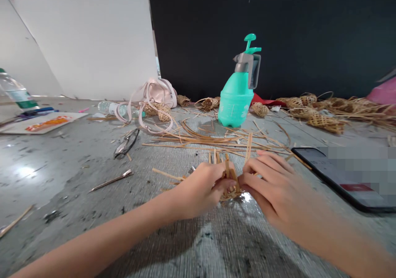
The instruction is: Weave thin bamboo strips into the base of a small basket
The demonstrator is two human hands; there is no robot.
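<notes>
A small piece of bamboo-strip weaving [231,187] is between my hands, just above the wet grey table. My left hand [206,189] is closed on it, thumb in front, with strip ends poking up and out to the left. At its right edge, my right hand [269,183] has thumb and forefinger pinched together against the weaving. One upright strip [248,148] rises beside the right fingers. Exactly which strip the right fingertips pinch is hidden. Loose bamboo strips [198,140] lie in a heap just beyond both hands.
Behind the strips stands a turquoise spray bottle [235,98]. A phone [340,179] lies at right, glasses [126,144] at left. Finished woven pieces [324,122] line the back right. A pink bag [159,92], a lying plastic bottle [113,108] and a picture card [46,123] are farther back.
</notes>
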